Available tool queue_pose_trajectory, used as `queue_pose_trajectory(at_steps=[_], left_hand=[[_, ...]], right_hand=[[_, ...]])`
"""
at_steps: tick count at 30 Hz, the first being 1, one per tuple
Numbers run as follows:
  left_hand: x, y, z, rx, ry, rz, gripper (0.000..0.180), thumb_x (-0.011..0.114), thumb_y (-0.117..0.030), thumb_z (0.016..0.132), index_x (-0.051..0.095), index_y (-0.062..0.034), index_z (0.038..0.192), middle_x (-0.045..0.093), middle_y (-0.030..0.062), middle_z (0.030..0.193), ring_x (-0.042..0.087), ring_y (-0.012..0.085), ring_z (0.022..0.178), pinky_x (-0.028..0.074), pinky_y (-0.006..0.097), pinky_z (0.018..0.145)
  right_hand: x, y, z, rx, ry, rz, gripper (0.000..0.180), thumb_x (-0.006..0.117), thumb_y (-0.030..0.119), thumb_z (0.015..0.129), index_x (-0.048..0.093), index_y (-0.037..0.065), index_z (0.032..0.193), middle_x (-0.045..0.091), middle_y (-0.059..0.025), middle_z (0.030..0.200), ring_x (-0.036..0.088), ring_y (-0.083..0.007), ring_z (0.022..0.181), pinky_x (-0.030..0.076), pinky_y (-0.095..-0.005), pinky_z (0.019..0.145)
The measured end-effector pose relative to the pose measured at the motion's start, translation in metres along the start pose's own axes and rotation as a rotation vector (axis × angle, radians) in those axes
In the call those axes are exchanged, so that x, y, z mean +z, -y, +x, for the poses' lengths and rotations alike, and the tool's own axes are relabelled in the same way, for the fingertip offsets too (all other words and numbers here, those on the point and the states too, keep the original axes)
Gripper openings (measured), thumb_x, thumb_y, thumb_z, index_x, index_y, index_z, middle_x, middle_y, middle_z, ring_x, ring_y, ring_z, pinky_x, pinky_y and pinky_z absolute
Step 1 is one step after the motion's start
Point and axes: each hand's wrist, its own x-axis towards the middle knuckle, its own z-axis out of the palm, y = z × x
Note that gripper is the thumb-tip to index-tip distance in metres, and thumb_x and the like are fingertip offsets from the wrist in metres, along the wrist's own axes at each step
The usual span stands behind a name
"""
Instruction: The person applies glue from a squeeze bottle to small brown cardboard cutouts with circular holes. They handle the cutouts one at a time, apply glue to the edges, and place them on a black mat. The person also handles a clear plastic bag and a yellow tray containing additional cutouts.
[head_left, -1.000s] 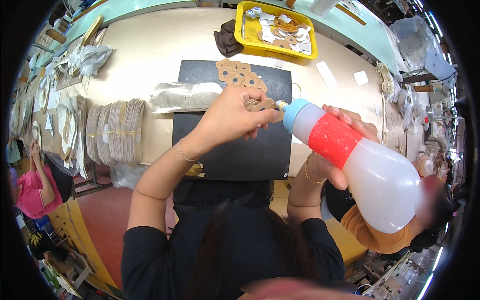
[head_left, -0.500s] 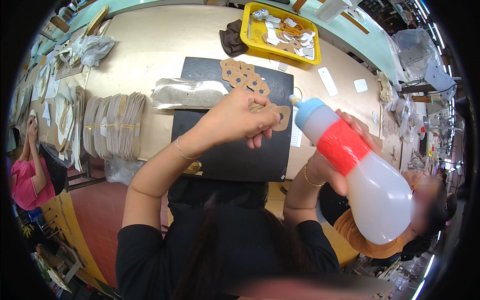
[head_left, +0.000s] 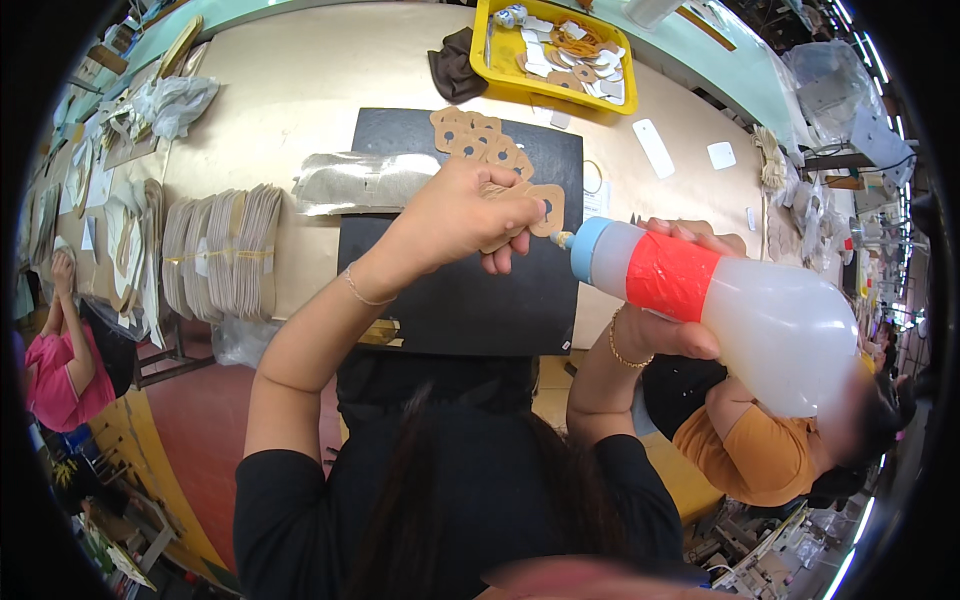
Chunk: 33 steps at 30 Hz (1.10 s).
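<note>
Bottle (head_left: 740,300), pale plastic with a red band and blue cap, lies gripped in the right hand (head_left: 665,335), its tip touching a tan cardboard piece (head_left: 530,215) pinched by the left hand (head_left: 465,220) above the black mat (head_left: 470,290). More pieces (head_left: 480,140) lie on the mat; farther off sits a yellow tray (head_left: 490,60).
</note>
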Motion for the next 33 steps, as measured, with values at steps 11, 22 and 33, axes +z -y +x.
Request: queue_pose_trajectory(at_steps=[11, 22, 33], left_hand=[[0.005, -0.003, 0.001, 0.012, -0.012, 0.076, 0.023, 0.065, -0.02, 0.083, 0.062, 0.0022, 0.077, 0.06, 0.0073, 0.06, 0.057, 0.011, 0.045, 0.045, 0.022, 0.042], [0.008, -0.002, 0.004, -0.044, 0.071, 0.06, 0.023, 0.062, -0.02, 0.082, 0.061, 0.0001, 0.071, 0.059, 0.0067, 0.058, 0.055, 0.0109, 0.043, 0.045, 0.022, 0.04], [0.01, 0.001, 0.003, -0.063, 0.074, 0.148, 0.023, 0.063, -0.021, 0.083, 0.063, 0.0011, 0.074, 0.06, 0.006, 0.057, 0.055, 0.0102, 0.042, 0.045, 0.022, 0.04]], right_hand=[[-0.012, 0.0, 0.002, 0.07, 0.087, -0.067, 0.094, 0.075, 0.065, 0.056, 0.047, -0.008, 0.11, 0.057, -0.015, 0.096, 0.063, -0.0272, 0.088, 0.055, -0.0409, 0.081], [0.004, 0.003, 0.018, 0.136, -0.226, -0.12, 0.092, 0.079, 0.064, 0.051, 0.046, 0.0, 0.109, 0.059, -0.0147, 0.098, 0.063, -0.0283, 0.091, 0.052, -0.0464, 0.086], [0.013, -0.008, 0.017, 0.064, -0.162, -0.569, 0.094, 0.058, 0.075, 0.066, 0.042, -0.002, 0.117, 0.058, -0.0172, 0.101, 0.064, -0.0311, 0.087, 0.055, -0.049, 0.079]])
